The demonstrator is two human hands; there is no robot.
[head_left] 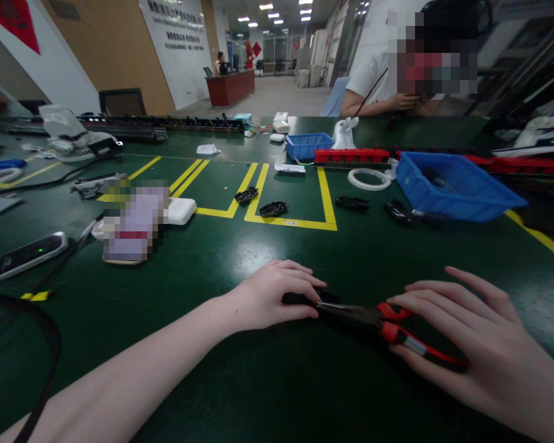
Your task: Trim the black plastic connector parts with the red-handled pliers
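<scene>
Black part (296, 299) at the near middle of the green surface (240, 394), pinched in the fingers of your left hand (277, 294). Your right hand (471, 332) has its fingers around the handles of red-handled pliers (381, 322), their tips at the part's right end. Whether the tips grip it, cannot tell. Beyond: white tape roll (369, 187), left of a blue bin (443, 202).

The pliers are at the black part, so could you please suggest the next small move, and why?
Perhaps gently squeeze the pliers with the right hand: their handles stand apart, and their tips lie at the black part in the left hand's grip. Whether the tips already pinch it is too small to tell.
</scene>
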